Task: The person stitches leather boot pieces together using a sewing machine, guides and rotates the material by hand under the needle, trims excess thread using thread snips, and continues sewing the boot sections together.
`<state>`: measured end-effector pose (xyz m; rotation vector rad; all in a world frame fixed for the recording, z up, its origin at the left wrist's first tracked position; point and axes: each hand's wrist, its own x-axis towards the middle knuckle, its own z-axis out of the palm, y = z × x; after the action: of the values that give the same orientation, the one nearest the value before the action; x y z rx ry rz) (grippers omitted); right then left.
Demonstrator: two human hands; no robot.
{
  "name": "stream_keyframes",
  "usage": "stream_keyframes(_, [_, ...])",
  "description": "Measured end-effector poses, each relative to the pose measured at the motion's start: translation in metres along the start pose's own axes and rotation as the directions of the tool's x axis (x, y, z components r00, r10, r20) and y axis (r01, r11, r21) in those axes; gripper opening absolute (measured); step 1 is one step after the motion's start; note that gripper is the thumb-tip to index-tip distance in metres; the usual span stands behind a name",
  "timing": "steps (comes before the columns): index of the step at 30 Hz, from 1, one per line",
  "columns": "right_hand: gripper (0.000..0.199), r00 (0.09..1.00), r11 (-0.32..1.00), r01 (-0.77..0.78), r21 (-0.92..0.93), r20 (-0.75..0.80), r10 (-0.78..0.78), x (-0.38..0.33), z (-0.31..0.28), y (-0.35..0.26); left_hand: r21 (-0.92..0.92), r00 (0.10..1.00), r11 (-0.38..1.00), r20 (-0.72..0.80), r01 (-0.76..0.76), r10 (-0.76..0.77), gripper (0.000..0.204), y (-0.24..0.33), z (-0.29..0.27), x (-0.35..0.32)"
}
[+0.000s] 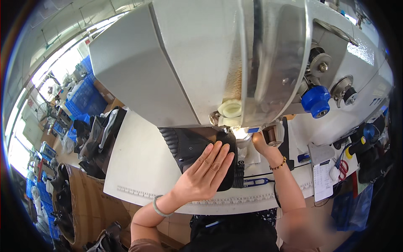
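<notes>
The black leather-like piece point(191, 149) is on the white table point(134, 151), its far part hidden under the head of the grey sewing machine point(201, 63). It has a ribbed edge on its L side and a small round hole in the surface. The L hand point(202, 175) lies on this piece, palm down, w/ the fingers almost straight and close together; it is flat & not closed around anything. A pale bangle point(158, 206) is on the L wrist.

The R hand point(261, 145) is near the bright light point(241, 133) below the machine head, partly hidden by machine parts, so I cannot tell if its grip is wide, narrow or holding smth. A beaded bracelet point(278, 164) is on the R wrist.

Btw. the two forearms, a blue tool point(256, 182) lies on the table, near the ruler strip point(252, 199). On the R side are a paper sheet point(322, 180) & red-handled scissors point(343, 168). On the L, a cardboard box point(90, 201) stands beside the table.
</notes>
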<state>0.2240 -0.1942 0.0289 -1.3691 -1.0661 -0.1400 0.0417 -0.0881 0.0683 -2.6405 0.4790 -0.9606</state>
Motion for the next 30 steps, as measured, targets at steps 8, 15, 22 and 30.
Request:
stream_keyframes(8, [0.017,0.996,0.994,0.052,-0.092,-0.06,-0.058,-0.007,0.002,0.02,-0.182,0.998,0.983,0.06,0.037,-0.026,0.034,-0.024,-0.008,0.0])
stream_keyframes(15, [0.025,0.978,0.978,0.176,-0.116,-0.096,-0.187,-0.009,-0.002,-0.004,-0.257,0.998,0.964,0.039,0.065,-0.057,0.038,-0.041,0.0,-0.011])
stream_keyframes(22, [0.034,0.958,0.961,0.249,-0.122,-0.118,-0.263,-0.014,0.003,-0.001,-0.252,0.962,0.955,-0.183,0.154,-0.203,0.048,-0.048,0.037,-0.032])
stream_keyframes(30, [0.027,0.937,0.889,0.292,-0.353,-0.079,-0.34,-0.016,0.003,0.001,-0.426,0.945,0.889,-0.187,0.168,-0.268,0.057,-0.05,0.034,-0.03])
